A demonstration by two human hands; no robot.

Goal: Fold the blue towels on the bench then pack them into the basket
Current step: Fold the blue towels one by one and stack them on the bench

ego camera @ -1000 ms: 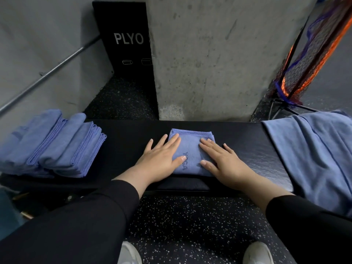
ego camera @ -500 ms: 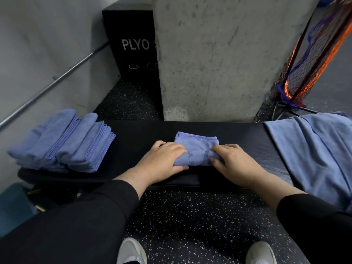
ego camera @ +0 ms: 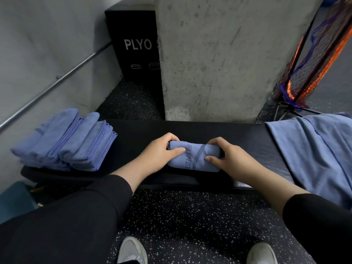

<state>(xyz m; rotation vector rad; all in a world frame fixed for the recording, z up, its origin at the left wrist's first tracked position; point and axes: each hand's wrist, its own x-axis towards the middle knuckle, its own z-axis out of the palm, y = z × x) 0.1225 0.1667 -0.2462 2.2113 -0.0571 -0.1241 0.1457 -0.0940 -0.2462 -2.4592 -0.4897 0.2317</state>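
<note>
A: While the left hand and right hand each pinch an end of the folded towel, it sits between them on the table.

B: Gripped at both ends so the fold holds, I'd say. Finished stack waits left of the hands, unfolded towels to their right. Basket's out of view.

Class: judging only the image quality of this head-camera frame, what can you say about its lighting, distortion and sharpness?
Head view: dim, soft light with no glare; wide-angle lens bows the bench and wall rail; folded towel with its print and both hands look sharp; the edges stretch, and the sleeves go nearly featureless black.
</note>
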